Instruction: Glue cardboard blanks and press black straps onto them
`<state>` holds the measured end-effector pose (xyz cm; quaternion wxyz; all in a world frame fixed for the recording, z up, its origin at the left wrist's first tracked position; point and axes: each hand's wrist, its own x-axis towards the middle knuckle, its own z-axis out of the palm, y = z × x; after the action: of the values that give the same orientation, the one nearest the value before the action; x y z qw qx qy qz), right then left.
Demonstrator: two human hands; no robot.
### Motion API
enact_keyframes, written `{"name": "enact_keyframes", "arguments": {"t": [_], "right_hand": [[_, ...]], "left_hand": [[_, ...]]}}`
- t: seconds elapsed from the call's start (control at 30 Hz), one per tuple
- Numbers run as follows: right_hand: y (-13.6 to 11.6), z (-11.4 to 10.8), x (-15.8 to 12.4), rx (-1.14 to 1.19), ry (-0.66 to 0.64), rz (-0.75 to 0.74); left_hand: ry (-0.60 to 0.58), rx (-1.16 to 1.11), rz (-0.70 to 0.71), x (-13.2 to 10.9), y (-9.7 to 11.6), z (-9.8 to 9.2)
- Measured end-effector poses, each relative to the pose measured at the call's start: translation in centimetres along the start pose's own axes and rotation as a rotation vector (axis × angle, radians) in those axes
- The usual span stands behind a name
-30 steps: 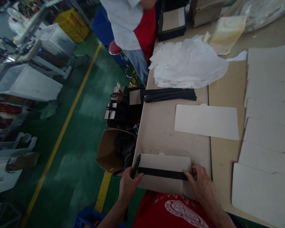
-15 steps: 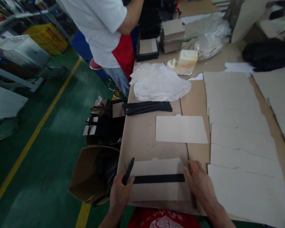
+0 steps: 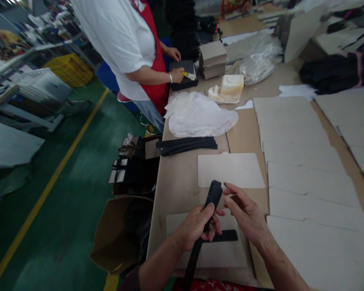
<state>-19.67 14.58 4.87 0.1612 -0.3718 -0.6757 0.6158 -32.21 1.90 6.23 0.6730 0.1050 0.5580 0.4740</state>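
My left hand (image 3: 197, 226) is closed around several black strips (image 3: 214, 195), stacked together and slanting over the near board. Their upper end sticks out past my thumb, and a long tail hangs toward the table's front edge. Close to that upper end is my right hand (image 3: 244, 214), its fingers apart and slightly bent, with nothing visible in them. Under my hands lies a beige cardboard sheet (image 3: 177, 222), and across it runs a single black strip (image 3: 229, 235), partly hidden by my left hand. Another beige sheet (image 3: 230, 169) lies just beyond.
Overlapping cardboard sheets (image 3: 312, 194) cover the right side. Farther back lie loose black strips (image 3: 188, 144), a white plastic bag (image 3: 203, 117) and a glue-stained container (image 3: 232, 87). A co-worker (image 3: 133, 52) holds a brush (image 3: 188, 75) over a black box. An open carton (image 3: 112, 238) stands left of the table.
My left hand has moved right and up from the sheet's left edge, bringing the black strips over it. My right hand has left the sheet's right edge. The co-worker's hands have come into view.
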Motion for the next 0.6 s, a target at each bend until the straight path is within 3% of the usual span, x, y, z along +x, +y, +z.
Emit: {"name": "enact_keyframes", "arguments": {"t": [0.23,0.5,0.6], "right_hand": [[-1.1,-0.1,0.0,-0.093,0.025,-0.083],[0.2,0.5,-0.6,-0.244,0.158,-0.132],[0.2,0.7,-0.8,-0.294,0.167,-0.161]], "left_hand": [[-0.002,-0.045,-0.036,0.8,-0.4,0.7],[0.18,-0.035,-0.024,1.7,-1.2,2.2],[0.199,-0.023,-0.022,1.9,-1.4,2.4]]}}
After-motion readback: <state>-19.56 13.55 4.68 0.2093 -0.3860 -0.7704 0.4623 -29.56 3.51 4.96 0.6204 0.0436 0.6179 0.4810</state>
